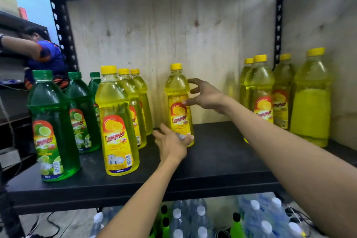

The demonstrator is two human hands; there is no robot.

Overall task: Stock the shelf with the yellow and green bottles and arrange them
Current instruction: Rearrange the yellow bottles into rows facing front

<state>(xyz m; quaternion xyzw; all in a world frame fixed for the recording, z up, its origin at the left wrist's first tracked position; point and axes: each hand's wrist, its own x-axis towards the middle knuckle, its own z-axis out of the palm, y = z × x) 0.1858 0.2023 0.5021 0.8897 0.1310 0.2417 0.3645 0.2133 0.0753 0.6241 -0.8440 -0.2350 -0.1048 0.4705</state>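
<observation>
A single yellow bottle [178,91] stands upright in the middle of the black shelf [222,162]. My left hand [171,144] is low at its base, with the thumb lying across the bottom of the label and the fingers spread to the left. My right hand [205,96] hovers at the bottle's right shoulder, fingers spread, with the thumb tip touching the label. On the left stand a row of three green bottles [52,121] and a row of three yellow bottles [116,114]. Several more yellow bottles [262,87] stand at the right end.
A plywood back panel [164,31] closes the shelf behind. Black slotted posts [64,31] stand at both sides. Below the shelf lie packs of clear water bottles [201,218] with white caps. A person [46,54] works at another rack on the far left.
</observation>
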